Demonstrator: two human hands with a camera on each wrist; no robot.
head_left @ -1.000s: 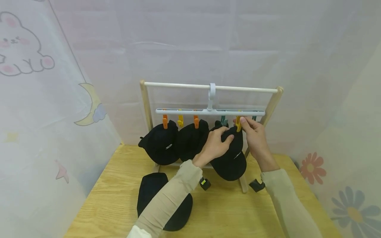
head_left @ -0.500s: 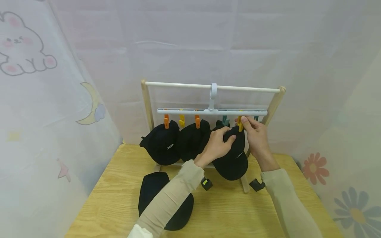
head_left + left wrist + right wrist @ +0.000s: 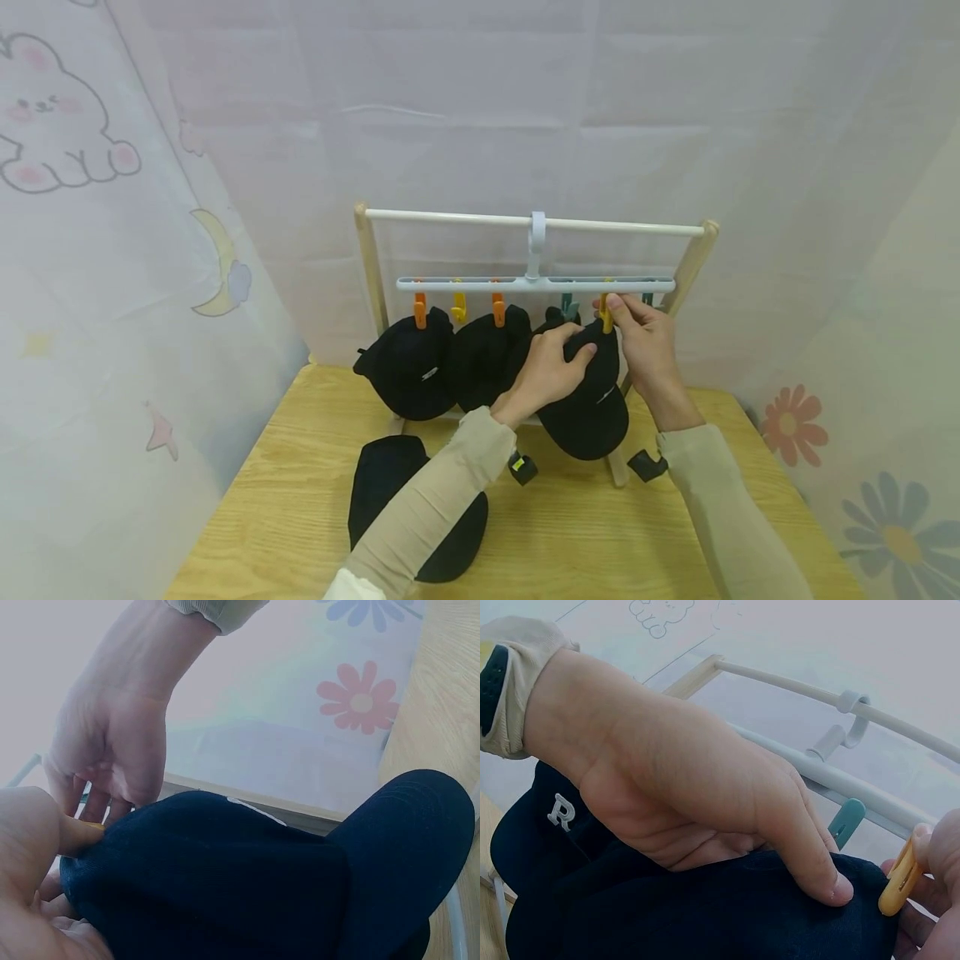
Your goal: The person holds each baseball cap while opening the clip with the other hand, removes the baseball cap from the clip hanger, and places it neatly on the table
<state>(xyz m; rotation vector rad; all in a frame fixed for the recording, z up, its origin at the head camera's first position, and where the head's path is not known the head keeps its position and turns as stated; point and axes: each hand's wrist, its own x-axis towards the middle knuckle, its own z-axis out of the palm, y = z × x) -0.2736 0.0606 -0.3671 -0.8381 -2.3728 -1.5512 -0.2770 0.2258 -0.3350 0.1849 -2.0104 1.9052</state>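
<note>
In the head view my left hand (image 3: pixel 546 367) grips the crown of a black baseball cap (image 3: pixel 588 425), its thumb lying over the near side. The cap hangs brim down below the right half of a light-blue clip hanger (image 3: pixel 465 284). At the cap's upper edge, my right hand (image 3: pixel 648 346) pinches a yellow clip (image 3: pixel 606 317) between thumb and fingers. The right wrist view has the clip's lower end (image 3: pixel 892 898) over the cap's edge; whether it bites the cloth I cannot tell. A green clip (image 3: pixel 847 822) is behind the left hand there.
The hanger hooks onto a wooden rack's white rod (image 3: pixel 450 217). Further left, orange clips (image 3: pixel 421 315) hold black caps (image 3: pixel 408 371). Another black cap (image 3: pixel 386 475) lies on the wooden table (image 3: pixel 285 467), partly under the left sleeve. Small black objects (image 3: pixel 647 466) sit near the rack's foot.
</note>
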